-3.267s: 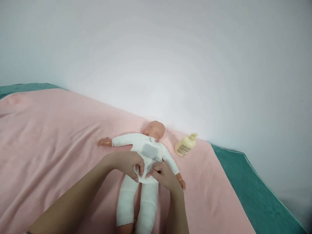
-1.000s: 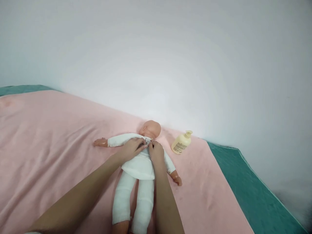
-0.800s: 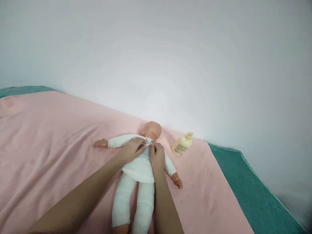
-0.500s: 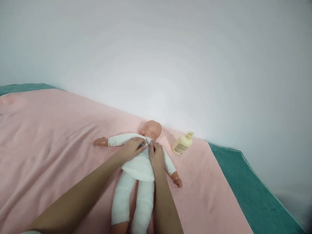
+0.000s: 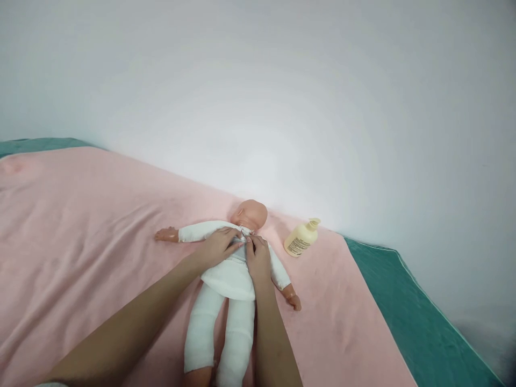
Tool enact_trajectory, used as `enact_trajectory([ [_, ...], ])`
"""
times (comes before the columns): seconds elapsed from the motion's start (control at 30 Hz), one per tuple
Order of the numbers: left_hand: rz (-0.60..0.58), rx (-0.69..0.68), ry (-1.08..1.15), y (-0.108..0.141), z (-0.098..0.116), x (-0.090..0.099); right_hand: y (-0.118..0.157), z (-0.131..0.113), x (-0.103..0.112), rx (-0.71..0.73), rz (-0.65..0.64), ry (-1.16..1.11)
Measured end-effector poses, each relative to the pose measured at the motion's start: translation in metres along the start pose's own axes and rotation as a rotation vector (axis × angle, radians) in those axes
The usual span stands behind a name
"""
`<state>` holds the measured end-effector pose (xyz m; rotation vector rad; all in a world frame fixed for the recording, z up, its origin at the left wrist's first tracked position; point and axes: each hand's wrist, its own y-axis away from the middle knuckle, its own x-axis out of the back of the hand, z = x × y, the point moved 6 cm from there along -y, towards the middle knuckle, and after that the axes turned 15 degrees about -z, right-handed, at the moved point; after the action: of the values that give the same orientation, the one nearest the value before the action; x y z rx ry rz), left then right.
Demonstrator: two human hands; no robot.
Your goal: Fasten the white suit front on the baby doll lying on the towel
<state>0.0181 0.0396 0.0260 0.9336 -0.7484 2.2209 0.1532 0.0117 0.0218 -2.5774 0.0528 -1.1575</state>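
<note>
A baby doll [image 5: 231,282] with a white cloth body and brown plastic head, hands and lower legs lies stretched out, its bald head pointing away from me and no face showing. At the upper torso, just below the neck, my left hand [image 5: 221,244] pinches the white cloth from the left. My right hand [image 5: 258,255] pinches at the same spot from the right, its fingertips close to the left ones. A thin dark line, like a cord or thread, shows between them at the collar. A greyish patch of cloth lies under my hands. The fingers partly hide what they grip.
A pale yellow pump bottle [image 5: 301,239] with a printed label stands right of the doll's head. Under everything spreads a wrinkled pink blanket [image 5: 100,215], with a green cover [image 5: 407,301] showing beyond its edge. A plain white wall [image 5: 258,97] rises behind.
Both hands stay at the doll's collar. The right hand has shifted very slightly left; otherwise the doll and bottle look the same.
</note>
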Motion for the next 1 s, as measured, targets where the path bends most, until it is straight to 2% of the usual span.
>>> enact_trajectory([
  [0.3,0.054,-0.059,-0.044,0.001,0.003,0.002,0.004,-0.001,0.004,0.028,0.053,-0.028],
  [0.63,0.030,-0.044,-0.024,0.001,-0.002,-0.001,0.001,0.001,-0.002,0.008,0.002,0.027],
  [0.77,0.076,-0.015,0.036,0.002,0.002,0.005,0.003,0.000,0.001,0.013,0.032,-0.034],
  [0.9,0.155,0.085,-0.001,0.006,0.004,0.029,0.007,-0.002,0.008,-0.012,0.079,-0.112],
  [1.0,0.132,0.323,-0.133,0.016,-0.013,0.045,0.010,-0.005,0.014,-0.048,0.102,-0.125],
])
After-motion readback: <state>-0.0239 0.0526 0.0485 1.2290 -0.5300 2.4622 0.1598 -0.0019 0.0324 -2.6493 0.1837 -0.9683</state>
